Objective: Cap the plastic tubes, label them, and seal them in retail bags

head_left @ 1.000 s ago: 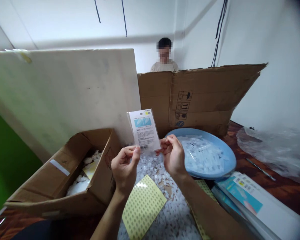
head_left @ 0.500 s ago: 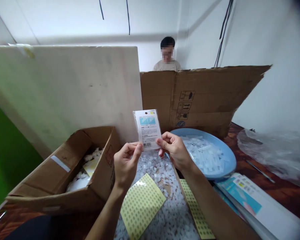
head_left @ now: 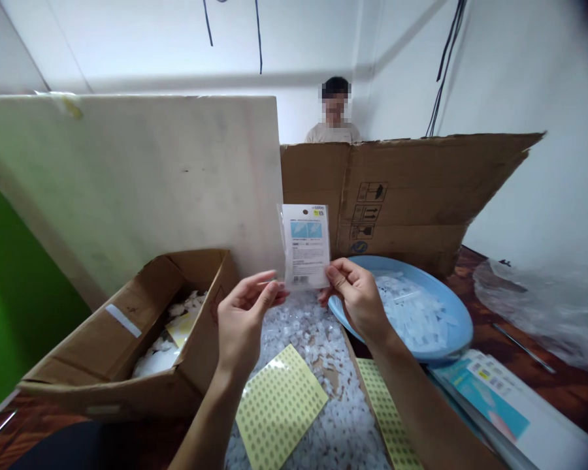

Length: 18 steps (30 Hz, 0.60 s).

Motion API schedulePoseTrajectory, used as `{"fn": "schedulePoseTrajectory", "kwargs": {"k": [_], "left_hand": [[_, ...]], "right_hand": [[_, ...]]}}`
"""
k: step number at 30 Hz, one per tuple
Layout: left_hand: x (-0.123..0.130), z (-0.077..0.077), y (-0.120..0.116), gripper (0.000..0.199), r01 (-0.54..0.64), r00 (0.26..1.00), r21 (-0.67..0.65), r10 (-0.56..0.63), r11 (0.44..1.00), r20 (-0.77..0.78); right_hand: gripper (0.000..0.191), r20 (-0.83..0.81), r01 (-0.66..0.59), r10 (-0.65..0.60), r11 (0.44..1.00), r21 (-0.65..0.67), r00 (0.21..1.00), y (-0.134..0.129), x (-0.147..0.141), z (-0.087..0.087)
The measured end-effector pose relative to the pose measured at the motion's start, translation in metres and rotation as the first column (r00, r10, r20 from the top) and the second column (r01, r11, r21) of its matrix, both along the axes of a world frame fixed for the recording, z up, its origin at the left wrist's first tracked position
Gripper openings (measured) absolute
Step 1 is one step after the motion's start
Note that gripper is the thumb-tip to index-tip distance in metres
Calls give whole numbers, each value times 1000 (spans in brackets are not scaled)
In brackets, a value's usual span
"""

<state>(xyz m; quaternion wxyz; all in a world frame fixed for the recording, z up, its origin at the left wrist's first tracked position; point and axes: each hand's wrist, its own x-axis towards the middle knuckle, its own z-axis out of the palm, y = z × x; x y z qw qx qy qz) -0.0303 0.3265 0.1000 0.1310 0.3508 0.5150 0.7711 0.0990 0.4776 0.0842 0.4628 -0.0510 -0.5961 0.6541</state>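
Note:
Upright in front of me is a small clear packet with a printed white card [head_left: 306, 251], which bears two blue pictures, lines of text and a barcode. My right hand [head_left: 357, 294] pinches its lower right edge between thumb and fingers. Just off the packet's lower left corner, my left hand [head_left: 242, 320] is open, thumb and forefinger apart. Below the hands, many small translucent plastic pieces [head_left: 343, 405] fill a shallow cardboard-edged space. A yellow sheet of small round stickers [head_left: 281, 408] lies over them, and a second sticker sheet [head_left: 387, 411] is partly hidden by my right forearm.
An open cardboard box [head_left: 142, 385] with white scraps stands left. Right are a blue basin [head_left: 463, 320] of translucent strips, printed cards [head_left: 500, 398], a thin rod [head_left: 524, 349] and clear plastic bags [head_left: 543, 307]. A white board [head_left: 176, 176] and cardboard panel [head_left: 421, 189] stand ahead; a person [head_left: 333, 134] is behind.
My left hand has come off the packet's lower left corner, its fingers parting. The right hand keeps hold of the packet, which has shifted slightly right and up. The view has moved a little.

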Motion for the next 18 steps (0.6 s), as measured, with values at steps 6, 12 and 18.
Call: {"fn": "schedulePoseTrajectory", "kwargs": {"k": [6, 12, 18], "left_hand": [[-9, 9, -5, 42, 57, 998, 31, -58, 998, 26], [6, 4, -3, 43, 210, 975, -151, -218, 966, -39], [6, 4, -3, 21, 152, 988, -109, -154, 982, -6]], "right_hand": [[20, -50, 35, -37, 998, -43, 998, 3, 1, 2], [22, 13, -21, 21, 1000, -6, 1000, -3, -4, -2], [24, 45, -65, 64, 997, 31, 997, -6, -4, -4]]}}
